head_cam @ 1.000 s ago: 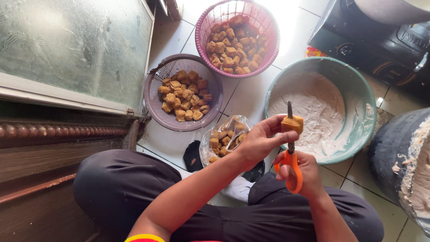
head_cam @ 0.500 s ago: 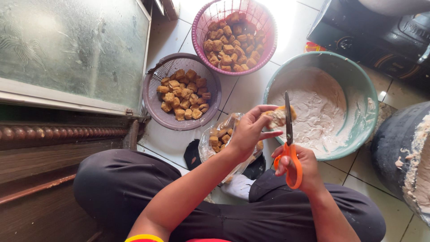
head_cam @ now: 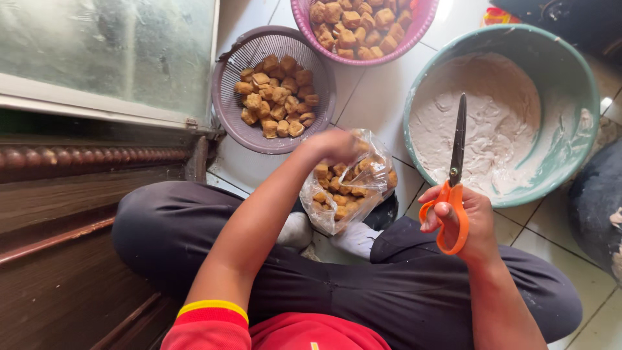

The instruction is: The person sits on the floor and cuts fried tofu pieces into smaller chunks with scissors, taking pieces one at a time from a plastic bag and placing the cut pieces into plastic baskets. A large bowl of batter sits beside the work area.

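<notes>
Tofu bag [head_cam: 346, 188] | my left hand [head_cam: 334, 146] reaches in, grip unclear | right hand [head_cam: 463, 220] grips upright scissors [head_cam: 453, 175], rightward

Bare tile [head_cam: 379, 97] lies open between purple basket [head_cam: 275, 91] and teal basin [head_cam: 570, 84]

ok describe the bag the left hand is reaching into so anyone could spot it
Start at the big green basin of white batter. Just left of it, on the tiled floor by the person's knees, sits a clear plastic bag of fried brown cubes. Unlike the two baskets, it is soft, crinkled and transparent.
</notes>
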A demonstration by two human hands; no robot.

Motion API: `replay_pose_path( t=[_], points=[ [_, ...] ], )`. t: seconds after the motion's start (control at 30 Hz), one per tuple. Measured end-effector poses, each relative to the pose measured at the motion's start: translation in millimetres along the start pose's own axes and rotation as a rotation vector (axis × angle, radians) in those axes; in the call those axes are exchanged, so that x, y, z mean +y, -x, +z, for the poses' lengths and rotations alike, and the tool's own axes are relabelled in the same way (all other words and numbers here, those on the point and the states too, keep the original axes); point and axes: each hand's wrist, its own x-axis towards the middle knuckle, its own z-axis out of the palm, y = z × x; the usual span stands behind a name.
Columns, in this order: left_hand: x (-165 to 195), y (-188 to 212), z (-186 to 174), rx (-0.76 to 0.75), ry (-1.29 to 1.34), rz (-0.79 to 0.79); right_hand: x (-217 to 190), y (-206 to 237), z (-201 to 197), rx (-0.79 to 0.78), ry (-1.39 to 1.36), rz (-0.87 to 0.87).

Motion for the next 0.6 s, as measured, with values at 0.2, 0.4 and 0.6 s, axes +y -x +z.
replay_pose_path(
  t=[0.2,0.4,0.6],
  points=[
    [-5,32,140,0.529,-0.184,-0.403,2,1,1,-0.001,0.036,0.018],
    [-13,29,141,0.575,-0.474,-0.462,2,0,2,-0.032,0.02,0.008],
    [2,30,103,0.26,-0.263,-0.448,2,-1,1,-0.025,0.027,0.045]
  ],
)
